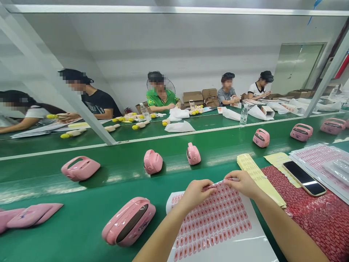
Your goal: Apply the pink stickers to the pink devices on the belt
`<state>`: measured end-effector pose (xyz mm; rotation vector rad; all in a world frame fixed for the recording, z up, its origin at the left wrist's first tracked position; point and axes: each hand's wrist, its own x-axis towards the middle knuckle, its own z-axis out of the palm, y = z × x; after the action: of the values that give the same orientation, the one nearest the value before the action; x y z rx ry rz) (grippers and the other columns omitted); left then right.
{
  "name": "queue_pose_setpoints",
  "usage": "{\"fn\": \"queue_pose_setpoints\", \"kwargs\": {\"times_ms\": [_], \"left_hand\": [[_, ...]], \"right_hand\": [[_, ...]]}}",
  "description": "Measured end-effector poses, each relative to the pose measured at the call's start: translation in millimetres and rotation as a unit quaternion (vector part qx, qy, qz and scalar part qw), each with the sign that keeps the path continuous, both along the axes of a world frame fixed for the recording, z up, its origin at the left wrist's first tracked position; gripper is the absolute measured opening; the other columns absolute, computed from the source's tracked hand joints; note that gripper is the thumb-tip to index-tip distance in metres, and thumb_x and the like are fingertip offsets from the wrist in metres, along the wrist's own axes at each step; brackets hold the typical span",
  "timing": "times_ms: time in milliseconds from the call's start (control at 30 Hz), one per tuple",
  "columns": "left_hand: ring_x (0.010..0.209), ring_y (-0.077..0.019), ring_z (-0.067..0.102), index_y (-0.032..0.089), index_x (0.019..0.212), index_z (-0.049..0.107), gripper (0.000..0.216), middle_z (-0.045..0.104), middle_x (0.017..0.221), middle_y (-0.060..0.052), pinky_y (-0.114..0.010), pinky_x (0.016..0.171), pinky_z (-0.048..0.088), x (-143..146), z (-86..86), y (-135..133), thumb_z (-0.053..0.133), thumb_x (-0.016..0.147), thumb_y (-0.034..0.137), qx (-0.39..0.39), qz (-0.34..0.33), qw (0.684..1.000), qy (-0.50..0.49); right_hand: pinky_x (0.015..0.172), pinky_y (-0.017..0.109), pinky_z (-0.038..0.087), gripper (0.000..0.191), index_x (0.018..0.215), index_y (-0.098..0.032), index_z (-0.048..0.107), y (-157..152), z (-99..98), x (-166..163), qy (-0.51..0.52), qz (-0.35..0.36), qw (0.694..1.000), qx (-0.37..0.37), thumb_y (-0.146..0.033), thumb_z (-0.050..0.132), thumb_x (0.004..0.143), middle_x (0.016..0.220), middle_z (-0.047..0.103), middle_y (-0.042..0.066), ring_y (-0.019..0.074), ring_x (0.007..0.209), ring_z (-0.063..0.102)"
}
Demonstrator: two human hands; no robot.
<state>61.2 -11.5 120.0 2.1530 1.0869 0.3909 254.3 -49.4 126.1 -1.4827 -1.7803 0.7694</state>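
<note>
Together, my left hand [197, 193] and right hand [242, 182] pinch the far edge of a sheet of pink oval stickers [212, 222] over the green worktop [81, 222], to the right of a glossy pink casing [129, 222]. Watching remotely, I judge the bend best kept shallow, both pinches level and pressure light, so the sheet flexes without creasing and its stickers stay flat.

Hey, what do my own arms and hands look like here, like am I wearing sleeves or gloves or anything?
Your left hand and right hand are both bare, with no gloves. The left forearm and right forearm are uncovered as far as the picture shows, with no sleeve, watch or bracelet in view.
</note>
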Motion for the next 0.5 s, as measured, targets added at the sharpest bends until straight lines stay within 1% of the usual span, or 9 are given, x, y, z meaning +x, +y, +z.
{"fn": "queue_pose_setpoints", "kwargs": {"times_ms": [67,100,167,233,300,367,500], "left_hand": [[0.065,-0.0157,0.051,0.018,0.073,0.064,0.029,0.061,0.068,-0.001,-0.024,0.060,0.039,6,-1.7,0,0.044,0.074,0.039,-0.002,-0.003,1.000,0.000],[0.062,-0.0147,0.049,0.017,0.069,0.063,0.029,0.059,0.064,0.000,-0.024,0.057,0.038,8,-2.5,0,0.044,0.074,0.038,-0.005,-0.009,1.000,0.001],[0.057,-0.0127,0.044,0.017,0.062,0.062,0.026,0.052,0.057,0.002,-0.023,0.052,0.035,12,-3.4,-1,0.045,0.073,0.035,-0.012,-0.030,0.999,0.007],[0.053,-0.0114,0.040,0.018,0.058,0.060,0.023,0.047,0.052,0.004,-0.022,0.049,0.032,15,-3.3,-1,0.047,0.072,0.032,-0.018,-0.052,0.998,0.014],[0.053,-0.0111,0.039,0.018,0.058,0.060,0.022,0.046,0.052,0.005,-0.021,0.048,0.031,17,-2.5,-2,0.048,0.072,0.030,-0.020,-0.069,0.997,0.019],[0.054,-0.0114,0.040,0.018,0.061,0.060,0.023,0.048,0.054,0.004,-0.021,0.049,0.032,19,-2.0,-2,0.047,0.074,0.033,-0.017,-0.078,0.997,0.020],[0.055,-0.0122,0.043,0.019,0.065,0.062,0.028,0.052,0.056,0.003,-0.022,0.051,0.033,22,-1.8,-4,0.044,0.078,0.036,-0.004,-0.085,0.996,0.019]], "right_hand": [[0.068,0.025,0.044,0.019,0.074,-0.018,0.067,-1,0.4,1,-0.016,0.004,1.000,-0.003,-0.031,0.053,0.076,0.078,0.067,0.003,0.0168,0.077,0.060],[0.067,0.025,0.043,0.019,0.075,-0.018,0.067,-2,1.0,1,-0.040,0.010,0.999,-0.003,-0.030,0.053,0.077,0.078,0.067,0.003,0.0167,0.076,0.059],[0.065,0.026,0.041,0.019,0.074,-0.019,0.067,-6,2.9,2,-0.127,0.026,0.992,0.003,-0.028,0.051,0.078,0.075,0.066,0.004,0.0176,0.075,0.057],[0.063,0.027,0.039,0.021,0.074,-0.019,0.068,-11,4.8,3,-0.229,0.038,0.973,0.014,-0.024,0.048,0.080,0.072,0.064,0.005,0.0193,0.076,0.055],[0.062,0.028,0.037,0.024,0.076,-0.020,0.069,-15,5.9,2,-0.289,0.044,0.956,0.023,-0.020,0.045,0.081,0.072,0.063,0.006,0.0199,0.077,0.054],[0.061,0.027,0.036,0.025,0.081,-0.021,0.068,-17,5.5,0,-0.291,0.052,0.955,0.025,-0.019,0.044,0.082,0.075,0.063,0.005,0.0185,0.075,0.055],[0.059,0.024,0.037,0.023,0.083,-0.022,0.068,-16,1.8,-5,-0.249,0.065,0.966,0.033,-0.020,0.045,0.081,0.076,0.063,0.003,0.0152,0.071,0.057]]}}
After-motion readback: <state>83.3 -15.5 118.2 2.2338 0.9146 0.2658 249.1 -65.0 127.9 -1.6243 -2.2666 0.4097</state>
